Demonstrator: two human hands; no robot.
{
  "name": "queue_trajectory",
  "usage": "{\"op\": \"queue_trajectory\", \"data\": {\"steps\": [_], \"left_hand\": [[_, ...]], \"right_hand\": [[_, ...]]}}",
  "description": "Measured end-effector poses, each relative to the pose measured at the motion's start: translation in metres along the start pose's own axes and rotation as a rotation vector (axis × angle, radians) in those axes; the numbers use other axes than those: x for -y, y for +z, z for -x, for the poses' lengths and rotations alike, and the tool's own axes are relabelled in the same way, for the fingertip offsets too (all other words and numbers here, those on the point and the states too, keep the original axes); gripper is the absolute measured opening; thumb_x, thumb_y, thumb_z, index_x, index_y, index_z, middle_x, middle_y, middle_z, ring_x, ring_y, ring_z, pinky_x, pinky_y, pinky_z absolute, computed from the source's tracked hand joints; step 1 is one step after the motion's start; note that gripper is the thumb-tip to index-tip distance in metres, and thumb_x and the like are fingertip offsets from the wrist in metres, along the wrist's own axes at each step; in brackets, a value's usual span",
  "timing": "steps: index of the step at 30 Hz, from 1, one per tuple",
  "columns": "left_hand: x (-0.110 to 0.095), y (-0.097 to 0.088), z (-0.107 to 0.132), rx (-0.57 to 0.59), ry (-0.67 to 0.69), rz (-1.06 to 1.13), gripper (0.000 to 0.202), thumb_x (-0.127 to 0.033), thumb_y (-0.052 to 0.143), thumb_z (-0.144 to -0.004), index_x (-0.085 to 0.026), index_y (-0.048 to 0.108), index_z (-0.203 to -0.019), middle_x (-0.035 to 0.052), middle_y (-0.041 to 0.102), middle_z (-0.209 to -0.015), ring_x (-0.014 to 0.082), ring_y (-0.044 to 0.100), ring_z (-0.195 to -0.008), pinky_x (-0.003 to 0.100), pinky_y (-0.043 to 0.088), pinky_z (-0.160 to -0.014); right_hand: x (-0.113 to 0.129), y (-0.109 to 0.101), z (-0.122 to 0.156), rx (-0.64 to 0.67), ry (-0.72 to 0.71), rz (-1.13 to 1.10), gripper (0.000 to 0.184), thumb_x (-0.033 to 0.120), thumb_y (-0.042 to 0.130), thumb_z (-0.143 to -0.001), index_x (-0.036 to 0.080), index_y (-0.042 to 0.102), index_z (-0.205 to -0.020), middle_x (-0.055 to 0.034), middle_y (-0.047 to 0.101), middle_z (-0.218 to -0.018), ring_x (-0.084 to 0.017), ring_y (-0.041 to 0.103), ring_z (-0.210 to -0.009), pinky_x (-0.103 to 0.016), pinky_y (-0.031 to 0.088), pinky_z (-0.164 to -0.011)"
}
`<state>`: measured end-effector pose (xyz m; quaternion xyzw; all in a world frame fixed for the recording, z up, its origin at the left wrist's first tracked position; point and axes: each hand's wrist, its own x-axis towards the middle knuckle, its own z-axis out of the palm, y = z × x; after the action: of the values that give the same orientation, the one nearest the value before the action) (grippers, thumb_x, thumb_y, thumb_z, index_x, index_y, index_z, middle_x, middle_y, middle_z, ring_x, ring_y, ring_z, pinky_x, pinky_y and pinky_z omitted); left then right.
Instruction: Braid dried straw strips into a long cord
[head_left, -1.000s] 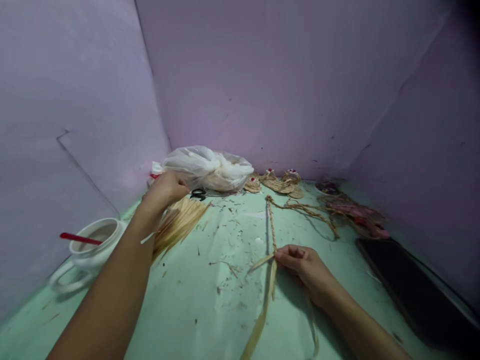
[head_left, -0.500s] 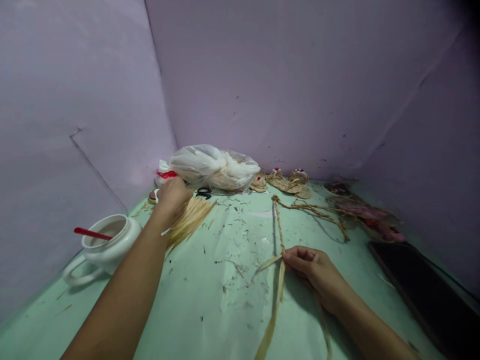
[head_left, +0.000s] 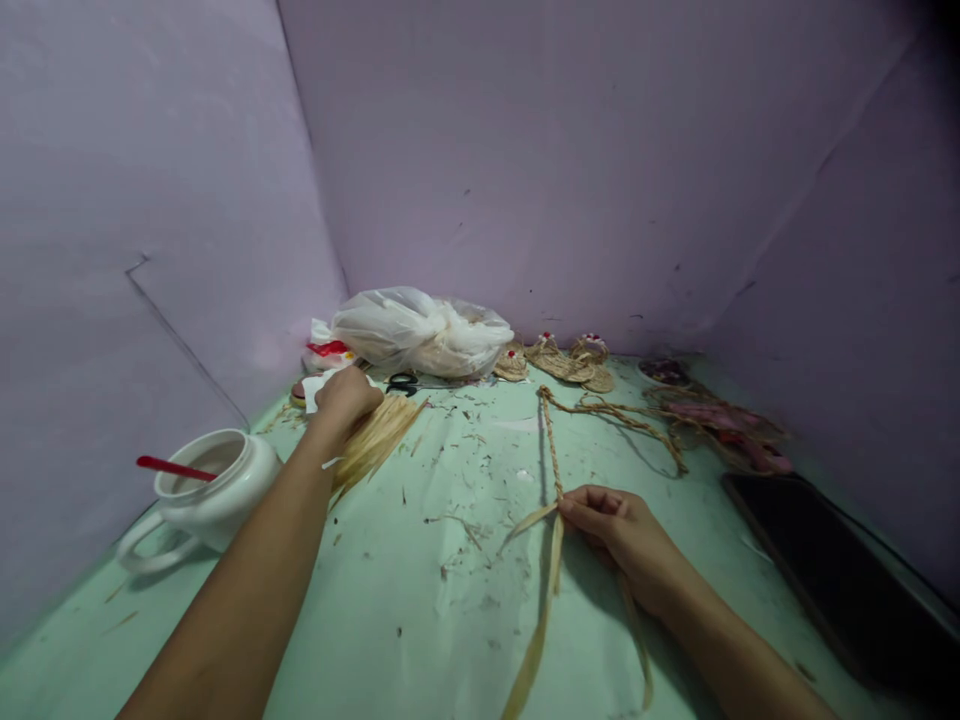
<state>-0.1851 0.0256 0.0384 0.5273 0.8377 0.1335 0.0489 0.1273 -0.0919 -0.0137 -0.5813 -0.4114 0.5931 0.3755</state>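
Note:
My right hand (head_left: 626, 535) pinches the lower end of a thin braid (head_left: 552, 450) of tan plant fibre between thumb and fingertips. From that pinch, loose flat strands (head_left: 544, 625) spread to the left and hang toward the front edge. The braid runs away from me to a bend, where more twisted cord continues right. My left hand (head_left: 349, 398) rests at the far end of a bundle of pale dried fibre strips (head_left: 379, 440). Its fingers curl downward, closed; what they hold is hidden behind the hand.
A white pot (head_left: 221, 495) with a red-handled utensil stands left. At the back lie black scissors (head_left: 403, 383), a knotted plastic bag (head_left: 424, 335) and several woven pieces (head_left: 562, 362). Right are tangled cords (head_left: 720, 420) and a dark flat device (head_left: 825, 570). Fibre scraps litter the green surface.
The view has shifted slightly. My left hand stays at the fibre bundle, its knuckles a little lower and turned. My right hand keeps its pinch on the braid.

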Motion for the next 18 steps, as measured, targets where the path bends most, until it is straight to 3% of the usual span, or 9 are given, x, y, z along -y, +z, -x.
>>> {"op": "queue_trajectory", "data": {"steps": [4,7,10,13,14,15,17,18], "left_hand": [[-0.002,0.007,-0.004,-0.078,0.197,0.313,0.019,-0.026,0.054,-0.054,-0.015,0.065,-0.066,0.0074,0.063,-0.071,0.0217,0.056,-0.07,0.027,0.037,-0.06],[-0.006,-0.003,-0.01,-0.212,0.247,0.655,0.022,-0.03,0.053,-0.058,-0.013,0.063,-0.07,0.0025,0.06,-0.066,0.0136,0.052,-0.063,0.022,0.038,-0.057],[-0.016,-0.038,0.005,-0.404,0.259,0.883,0.023,-0.032,0.05,-0.066,-0.012,0.059,-0.075,0.0003,0.056,-0.065,0.009,0.048,-0.057,0.021,0.039,-0.055],[-0.036,-0.081,0.053,-0.704,0.422,0.919,0.022,-0.033,0.052,-0.07,-0.014,0.057,-0.079,0.0003,0.055,-0.075,0.0092,0.049,-0.067,0.022,0.04,-0.061],[-0.044,-0.092,0.072,-0.675,0.474,0.915,0.022,-0.034,0.053,-0.07,-0.016,0.058,-0.082,-0.0002,0.055,-0.077,0.0102,0.049,-0.07,0.022,0.039,-0.061],[-0.053,-0.098,0.091,-0.56,0.496,0.906,0.02,-0.034,0.053,-0.07,-0.018,0.058,-0.082,-0.0006,0.055,-0.074,0.011,0.05,-0.069,0.022,0.038,-0.059],[-0.07,-0.095,0.121,-0.157,0.555,0.85,0.017,-0.034,0.053,-0.07,-0.018,0.059,-0.075,-0.0007,0.053,-0.063,0.0112,0.049,-0.062,0.022,0.036,-0.054],[-0.078,-0.085,0.131,0.095,0.61,0.799,0.015,-0.032,0.055,-0.067,-0.017,0.059,-0.069,-0.001,0.051,-0.058,0.0104,0.047,-0.058,0.022,0.035,-0.052]], "right_hand": [[0.0,0.0,0.0,0.011,0.006,0.0,0.022,0.033,0.066,-0.056,0.014,0.055,-0.059,0.0028,0.046,-0.045,-0.005,0.034,-0.039,-0.021,0.02,-0.04],[0.003,0.001,0.002,0.0,0.002,-0.004,0.02,0.03,0.066,-0.055,0.014,0.055,-0.057,0.0035,0.045,-0.043,-0.005,0.033,-0.038,-0.021,0.02,-0.039],[0.005,0.002,0.002,-0.002,0.002,-0.022,0.02,0.029,0.067,-0.054,0.014,0.055,-0.056,0.0032,0.047,-0.044,-0.005,0.034,-0.039,-0.02,0.021,-0.039],[0.005,0.002,0.002,-0.005,0.003,-0.029,0.02,0.03,0.067,-0.054,0.013,0.057,-0.058,0.0024,0.049,-0.045,-0.006,0.035,-0.039,-0.02,0.022,-0.039],[0.005,0.002,0.001,-0.006,-0.004,-0.025,0.02,0.03,0.067,-0.054,0.013,0.058,-0.059,0.0027,0.049,-0.045,-0.005,0.035,-0.038,-0.02,0.021,-0.039],[0.004,0.001,0.001,-0.004,-0.014,-0.022,0.02,0.03,0.067,-0.055,0.013,0.058,-0.059,0.0032,0.048,-0.044,-0.005,0.033,-0.038,-0.02,0.021,-0.039],[0.003,0.0,0.0,-0.001,-0.036,-0.027,0.02,0.03,0.067,-0.055,0.012,0.058,-0.059,0.0031,0.048,-0.045,-0.004,0.033,-0.038,-0.02,0.02,-0.04],[0.003,0.0,0.0,-0.001,-0.042,-0.035,0.021,0.03,0.067,-0.055,0.012,0.057,-0.059,0.0025,0.05,-0.046,-0.004,0.033,-0.039,-0.02,0.021,-0.04]]}}
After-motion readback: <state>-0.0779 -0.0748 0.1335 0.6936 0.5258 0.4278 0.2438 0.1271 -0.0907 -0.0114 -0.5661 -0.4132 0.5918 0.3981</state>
